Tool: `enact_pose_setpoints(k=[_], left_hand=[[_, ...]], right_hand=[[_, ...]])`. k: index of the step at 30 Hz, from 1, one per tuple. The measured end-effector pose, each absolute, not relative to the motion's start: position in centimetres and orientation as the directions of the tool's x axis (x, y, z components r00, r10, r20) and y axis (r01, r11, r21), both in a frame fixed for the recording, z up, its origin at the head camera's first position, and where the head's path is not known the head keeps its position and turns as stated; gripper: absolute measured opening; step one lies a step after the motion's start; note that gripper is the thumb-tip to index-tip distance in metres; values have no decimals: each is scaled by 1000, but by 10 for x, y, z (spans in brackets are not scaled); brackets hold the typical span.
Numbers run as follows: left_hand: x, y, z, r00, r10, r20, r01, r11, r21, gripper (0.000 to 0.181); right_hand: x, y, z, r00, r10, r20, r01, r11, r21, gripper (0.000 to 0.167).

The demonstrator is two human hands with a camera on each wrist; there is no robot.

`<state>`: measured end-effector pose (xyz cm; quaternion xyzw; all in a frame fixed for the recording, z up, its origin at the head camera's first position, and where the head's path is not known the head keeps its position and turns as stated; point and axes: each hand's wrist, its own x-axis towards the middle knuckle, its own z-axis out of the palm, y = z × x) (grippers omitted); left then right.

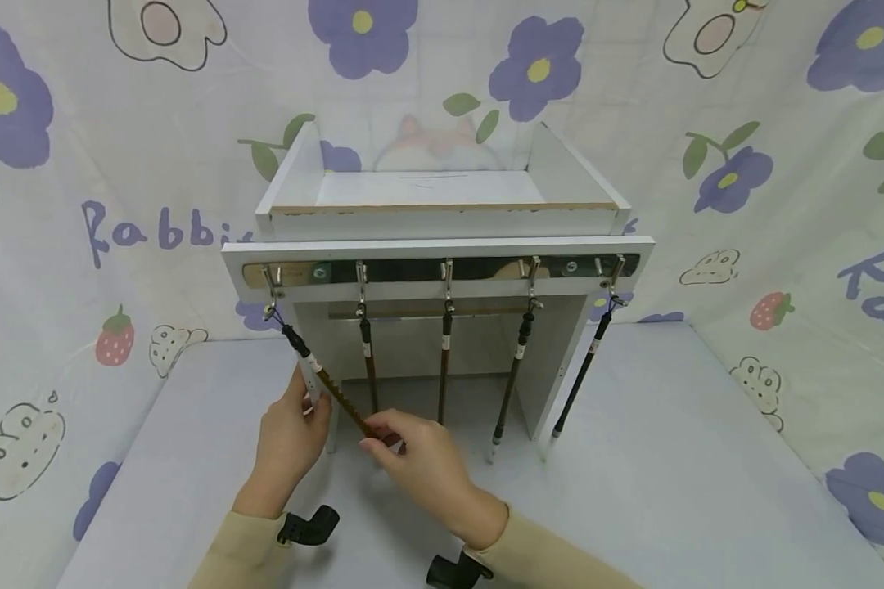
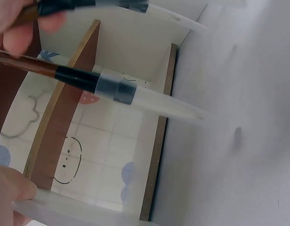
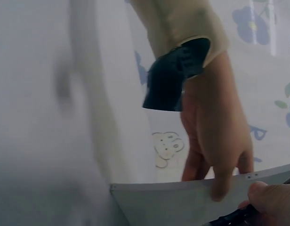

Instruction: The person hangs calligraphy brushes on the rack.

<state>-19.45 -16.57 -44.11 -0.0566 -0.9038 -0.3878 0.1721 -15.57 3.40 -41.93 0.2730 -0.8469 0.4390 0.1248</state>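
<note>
Several calligraphy brushes hang by loops from a hook rail (image 1: 405, 270) on a white wooden stand. My right hand (image 1: 427, 458) pinches the leftmost calligraphy brush (image 1: 331, 388) near its lower end and holds it slanted, its top still at the hook. In the head view my fingers hide its bristles. My left hand (image 1: 290, 433) grips the front edge of the stand's left side panel (image 3: 154, 200), thumb on one face and fingers on the other. Close to the left wrist camera, another brush (image 2: 112, 89) shows pale bristles and a dark ferrule.
An open white tray-like top (image 1: 442, 221) crowns the stand. More brushes hang at the middle (image 1: 444, 360) and right (image 1: 582, 376). The stand rests on a pale tabletop (image 1: 707, 458) against a flower-patterned cloth backdrop (image 1: 803, 188).
</note>
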Motion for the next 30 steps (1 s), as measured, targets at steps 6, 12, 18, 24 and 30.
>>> enact_pose_setpoints(k=[6, 12, 18, 24, 30], left_hand=[[-195, -164, -442, -936, -27, 350, 237, 687, 687, 51], [-195, -162, -440, -935, -26, 352, 239, 688, 685, 49], [-194, -162, -441, -950, -17, 312, 219, 675, 704, 55], [-192, -168, -446, -958, 7, 287, 225, 636, 738, 40], [-188, -175, -448, -943, 39, 331, 266, 686, 677, 24]], right_hand=[[-162, 27, -434, -813, -361, 456, -581, 462, -670, 19], [-163, 27, -438, -805, -362, 470, -592, 463, -660, 19], [-163, 30, -439, -808, -372, 458, -589, 486, -645, 20], [-161, 31, -442, -796, -390, 463, -606, 499, -619, 20], [-158, 37, -441, -783, -387, 486, -622, 493, -609, 20]])
